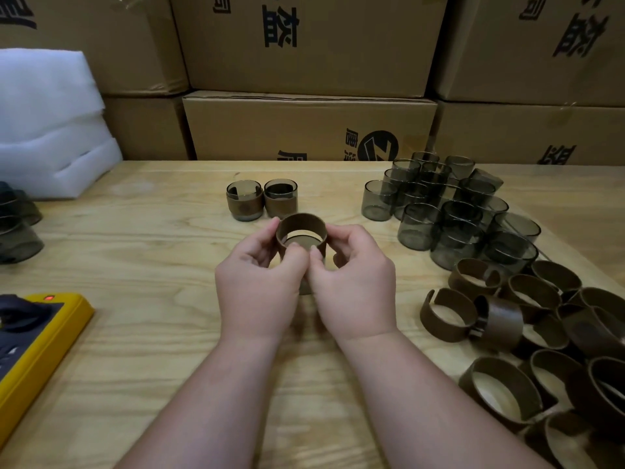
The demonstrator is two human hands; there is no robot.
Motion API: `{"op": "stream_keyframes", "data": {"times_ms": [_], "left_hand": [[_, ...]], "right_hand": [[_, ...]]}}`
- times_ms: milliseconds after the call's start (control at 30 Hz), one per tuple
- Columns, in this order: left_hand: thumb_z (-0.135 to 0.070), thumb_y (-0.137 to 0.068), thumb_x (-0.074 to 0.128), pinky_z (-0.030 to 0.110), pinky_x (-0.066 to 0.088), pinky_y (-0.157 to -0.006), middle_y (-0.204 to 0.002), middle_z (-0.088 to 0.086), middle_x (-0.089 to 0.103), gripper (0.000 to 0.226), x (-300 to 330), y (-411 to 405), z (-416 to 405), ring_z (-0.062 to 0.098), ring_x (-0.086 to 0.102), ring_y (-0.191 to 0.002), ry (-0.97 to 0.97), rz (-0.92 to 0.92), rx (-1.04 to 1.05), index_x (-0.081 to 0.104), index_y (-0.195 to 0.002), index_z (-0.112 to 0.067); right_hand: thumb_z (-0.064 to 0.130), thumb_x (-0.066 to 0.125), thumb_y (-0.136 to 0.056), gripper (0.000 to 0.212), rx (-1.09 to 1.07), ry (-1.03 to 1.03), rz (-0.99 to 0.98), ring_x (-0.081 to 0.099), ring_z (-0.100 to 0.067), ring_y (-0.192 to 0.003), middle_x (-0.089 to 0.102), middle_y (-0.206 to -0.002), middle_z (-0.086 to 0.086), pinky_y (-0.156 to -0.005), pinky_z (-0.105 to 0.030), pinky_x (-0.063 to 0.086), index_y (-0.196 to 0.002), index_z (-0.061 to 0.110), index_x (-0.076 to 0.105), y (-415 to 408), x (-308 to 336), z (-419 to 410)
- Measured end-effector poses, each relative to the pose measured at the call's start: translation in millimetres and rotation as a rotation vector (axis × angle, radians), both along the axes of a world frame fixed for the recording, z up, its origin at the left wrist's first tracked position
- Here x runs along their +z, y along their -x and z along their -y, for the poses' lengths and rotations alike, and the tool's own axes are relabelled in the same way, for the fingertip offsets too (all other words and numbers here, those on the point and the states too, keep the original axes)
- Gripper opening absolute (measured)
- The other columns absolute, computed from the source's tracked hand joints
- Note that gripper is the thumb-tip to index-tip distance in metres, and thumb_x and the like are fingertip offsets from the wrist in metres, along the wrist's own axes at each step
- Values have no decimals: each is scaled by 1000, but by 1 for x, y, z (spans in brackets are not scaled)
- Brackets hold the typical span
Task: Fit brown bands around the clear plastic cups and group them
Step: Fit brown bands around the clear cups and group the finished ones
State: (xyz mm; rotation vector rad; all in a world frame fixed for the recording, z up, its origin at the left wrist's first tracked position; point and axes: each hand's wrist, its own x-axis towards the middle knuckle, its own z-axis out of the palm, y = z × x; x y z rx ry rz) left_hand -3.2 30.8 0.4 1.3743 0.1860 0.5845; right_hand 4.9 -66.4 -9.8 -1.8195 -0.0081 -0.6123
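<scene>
Both my hands hold one brown band (302,228) above the middle of the wooden table (169,252). My left hand (258,279) grips its left side, my right hand (351,279) its right side, and both thumbs press on the near wall. A clear cup seems to sit inside the band, mostly hidden by my fingers. Two banded cups (262,200) stand side by side just beyond. A cluster of bare smoky clear cups (449,204) stands at the right. A pile of loose brown bands (541,336) lies at the near right.
Stacked cardboard boxes (307,126) wall off the back of the table. White foam sheets (50,123) lie at the back left. More clear cups (17,225) sit at the left edge. A yellow device (37,346) with a red light lies at the near left.
</scene>
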Motion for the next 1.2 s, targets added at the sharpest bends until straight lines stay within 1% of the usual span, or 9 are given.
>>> {"op": "stream_keyframes", "data": {"times_ms": [133,200,400,467,567,633,733,967,1200], "left_hand": [[0,-79,75,13,56,-84,-103,-4,80,44,-1,1,-1,3,74,-101,3,7,-25,75,-121,-14],[-6,-75,76,13,55,-84,-104,-5,80,46,0,2,-1,3,74,-101,7,18,-34,75,-120,-16],[-19,-66,72,10,54,-84,-104,-15,78,53,2,7,-5,-2,72,-103,-18,19,-33,75,-119,-22],[-18,-67,72,7,51,-83,-103,-24,76,51,0,12,-9,-6,70,-104,-73,8,-47,75,-117,-27],[-17,-69,74,6,50,-85,-101,-30,73,48,0,14,-14,-11,67,-105,-169,-29,-73,75,-113,-34],[-8,-74,75,9,52,-90,-105,-25,74,48,1,13,-14,-10,67,-107,-205,-37,-81,73,-114,-36],[-2,-78,73,10,53,-86,-104,-18,77,50,2,10,-13,-7,70,-102,-224,-44,-86,74,-122,-26],[-14,-72,73,14,56,-81,-96,-14,79,53,4,7,-16,8,73,-94,-301,-106,-87,74,-123,-28],[-22,-64,68,6,50,-82,-108,-19,76,58,4,4,-17,-10,67,-107,-287,-139,-111,74,-120,-28]], "right_hand": [[21,78,-82,25,-23,-16,-14,70,5,-95,75,-97,17,-81,-12,53,-102,33,70,2,1,1],[22,78,-82,26,-20,-16,-10,70,4,-94,76,-97,17,-82,-13,53,-104,32,70,3,1,-1],[28,76,-81,24,-6,15,-22,64,13,-92,66,-86,31,-73,-1,43,-100,39,66,7,1,-3],[25,77,-81,23,8,11,-38,63,16,-89,67,-85,29,-71,-1,44,-96,38,65,9,2,-2],[22,75,-81,21,24,-13,-81,67,9,-88,73,-88,21,-71,-5,49,-96,33,66,8,2,-1],[20,74,-81,22,32,-33,-89,68,9,-86,73,-87,21,-70,-5,49,-93,36,64,9,3,0],[21,73,-81,24,27,-23,-83,67,8,-85,72,-87,20,-67,-3,47,-87,40,59,9,4,1],[20,71,-79,25,0,-18,-87,62,15,-81,66,-78,24,-61,-1,42,-77,40,56,0,7,2],[21,71,-78,22,14,-35,-123,66,8,-79,70,-76,21,-65,-10,51,-77,39,60,-4,7,4]]}}
